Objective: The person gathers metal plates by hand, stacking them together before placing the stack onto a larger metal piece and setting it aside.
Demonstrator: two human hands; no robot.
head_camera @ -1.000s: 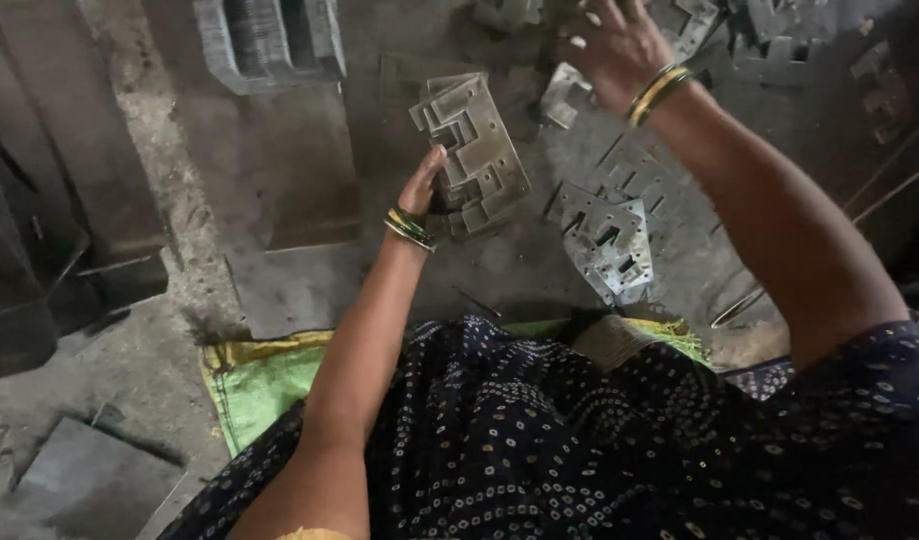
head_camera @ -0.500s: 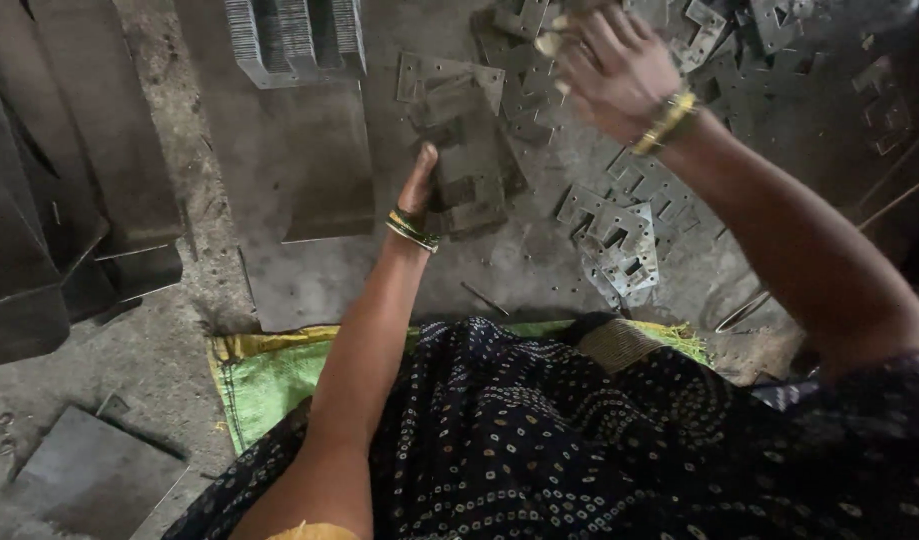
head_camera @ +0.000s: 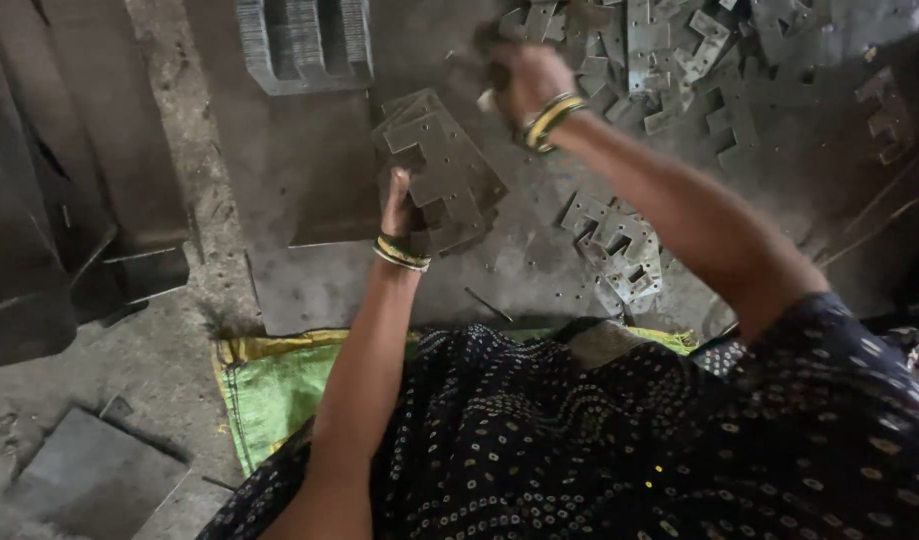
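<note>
Already a neat row of plates stands at upper left. Next, the left hand, arm stretched forward, clamps its grip on a fanned stack of notched plates resting on the floor. Further right, the right hand reaches into the loose pile of plates, much of it unsorted; whether its fingers are together I cannot tell.

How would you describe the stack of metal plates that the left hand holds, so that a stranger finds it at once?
Start at the grey metal sheet on the floor before the person. At its middle the left hand grips a fanned stack of flat notched plates with small holes. Unlike the loose plates scattered to the right, these overlap in one tilted bundle.
</note>
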